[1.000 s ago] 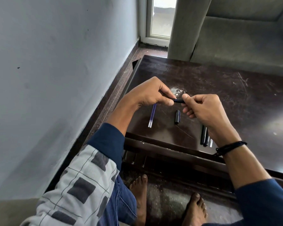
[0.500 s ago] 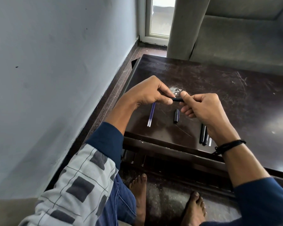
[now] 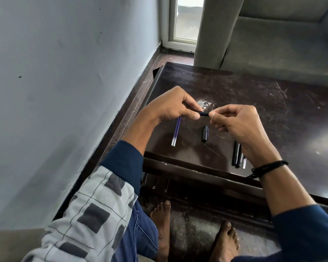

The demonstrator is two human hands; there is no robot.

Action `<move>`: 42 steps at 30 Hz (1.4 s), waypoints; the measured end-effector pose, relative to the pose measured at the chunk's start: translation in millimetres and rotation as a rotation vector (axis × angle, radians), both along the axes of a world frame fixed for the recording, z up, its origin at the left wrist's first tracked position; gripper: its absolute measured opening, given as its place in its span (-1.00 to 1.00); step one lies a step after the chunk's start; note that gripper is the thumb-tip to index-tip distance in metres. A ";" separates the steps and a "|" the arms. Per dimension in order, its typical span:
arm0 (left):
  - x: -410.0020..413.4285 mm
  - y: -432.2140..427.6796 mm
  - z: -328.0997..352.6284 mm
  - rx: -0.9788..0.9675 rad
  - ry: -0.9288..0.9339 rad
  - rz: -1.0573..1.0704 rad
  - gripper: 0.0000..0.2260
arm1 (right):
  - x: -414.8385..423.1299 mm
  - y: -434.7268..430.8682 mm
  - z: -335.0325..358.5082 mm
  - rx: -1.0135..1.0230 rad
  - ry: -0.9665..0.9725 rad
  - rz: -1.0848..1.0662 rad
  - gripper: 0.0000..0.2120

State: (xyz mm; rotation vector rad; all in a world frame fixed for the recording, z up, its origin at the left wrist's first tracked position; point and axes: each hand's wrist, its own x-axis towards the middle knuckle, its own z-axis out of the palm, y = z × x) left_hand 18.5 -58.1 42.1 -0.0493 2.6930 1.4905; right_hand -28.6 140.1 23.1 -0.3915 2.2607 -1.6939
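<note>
Both hands up over the near-left part of the desk (image 3: 254, 95), short dark pen piece (image 3: 203, 113) held between them, roughly level, off the surface. Left hand (image 3: 170, 108): fingers (image 3: 195, 115) curled, thumb and index pinching the piece's left end. Right hand (image 3: 238, 123): fingertips pinching the right end, other fingers curled under. Most of the piece is hidden in the left grip; only a short stub shows.

On the desk below: two blue refills (image 3: 176, 133) side by side under the left hand, black cap (image 3: 205, 133) just right of them, pen barrels (image 3: 237, 156) bunched near the front edge, partly behind the right wrist. Black wristband (image 3: 269, 167) on that wrist.
</note>
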 end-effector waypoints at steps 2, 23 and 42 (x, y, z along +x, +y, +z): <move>-0.1 1.2 0.1 -0.009 -0.004 -0.007 -0.79 | -1.1 0.4 -1.1 0.031 0.017 -0.005 -0.87; -8.8 8.7 -8.0 -0.198 0.102 0.028 -0.82 | -5.5 2.6 -8.5 0.051 0.008 -0.046 -0.74; 0.8 -16.5 -1.1 0.022 0.058 0.191 -0.81 | 13.5 -10.4 -30.5 0.824 0.353 0.214 -0.48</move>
